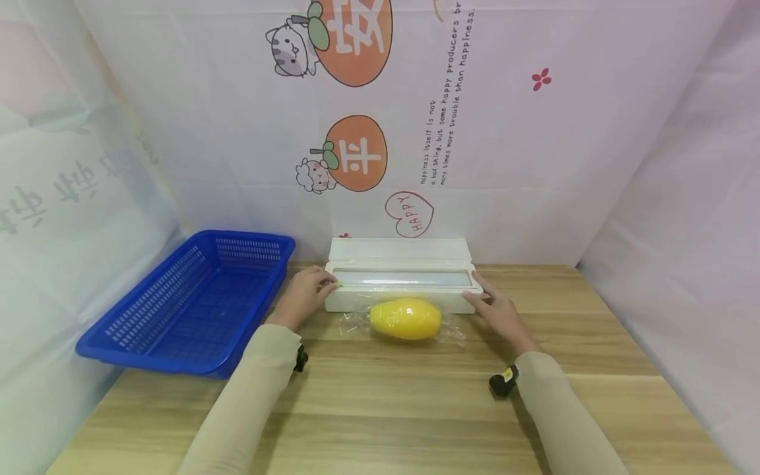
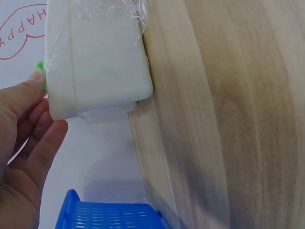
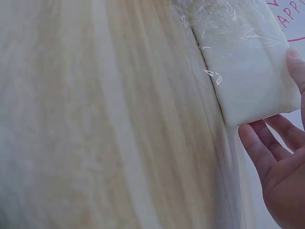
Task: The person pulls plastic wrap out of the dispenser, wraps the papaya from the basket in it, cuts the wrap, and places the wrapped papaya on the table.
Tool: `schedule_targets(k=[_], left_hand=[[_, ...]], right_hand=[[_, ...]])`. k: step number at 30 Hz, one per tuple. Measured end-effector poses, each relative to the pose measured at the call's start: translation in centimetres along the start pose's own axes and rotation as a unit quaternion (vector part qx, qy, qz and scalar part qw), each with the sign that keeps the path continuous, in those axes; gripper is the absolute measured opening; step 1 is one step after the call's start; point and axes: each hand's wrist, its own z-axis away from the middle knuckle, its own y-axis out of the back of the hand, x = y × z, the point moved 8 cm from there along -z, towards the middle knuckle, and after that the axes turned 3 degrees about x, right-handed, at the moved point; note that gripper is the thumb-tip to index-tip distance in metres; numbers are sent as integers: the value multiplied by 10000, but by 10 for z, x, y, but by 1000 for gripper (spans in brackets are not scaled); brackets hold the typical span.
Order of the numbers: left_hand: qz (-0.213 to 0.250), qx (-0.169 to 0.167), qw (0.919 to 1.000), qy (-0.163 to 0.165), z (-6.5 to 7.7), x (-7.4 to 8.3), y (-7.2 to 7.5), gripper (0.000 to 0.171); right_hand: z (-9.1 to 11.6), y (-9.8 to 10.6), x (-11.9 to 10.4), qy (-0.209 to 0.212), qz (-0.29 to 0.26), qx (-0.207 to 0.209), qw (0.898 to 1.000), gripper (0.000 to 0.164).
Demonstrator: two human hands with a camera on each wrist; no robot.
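Observation:
A white cling film dispenser (image 1: 350, 302) lies lengthwise at the back of the table, its lid (image 1: 399, 250) raised. My left hand (image 1: 304, 292) holds its left end; in the left wrist view the thumb presses a small green slider (image 2: 45, 82) on the top edge while the fingers (image 2: 49, 149) lie at the end wall. At the opposite end, my right hand (image 1: 501, 315) grips the corner, thumb on top and fingertips (image 3: 247, 135) against the end wall. Right in front of the dispenser sits a yellow oval fruit-like item (image 1: 406, 318) in clear film, with loose film spreading from both its ends.
To the left stands a blue plastic basket (image 1: 237, 359) with slotted walls. A printed white cloth (image 1: 505, 165) hangs behind the wooden table (image 1: 404, 409), and more cloth encloses both sides. Black wrist cameras are strapped below both hands.

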Motion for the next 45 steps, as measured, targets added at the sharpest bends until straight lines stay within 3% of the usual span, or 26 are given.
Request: schedule_targets(k=[17,25,36,45], left_hand=[[410,244,9988,88,5,-13,-1,15],[473,311,9969,544,9,-30,0,15],[661,275,9948,730,12,-31,1,17],[810,226,9917,970,13,-33,0,23]], right_hand=[[0,0,0,100,-76,-22,9999,73],[0,1,1,68,-90,15,9999,73],[1,-1,-4,49,-181,-97,9998,73],[2,-3,-3,-6,-365,-430,9984,75]])
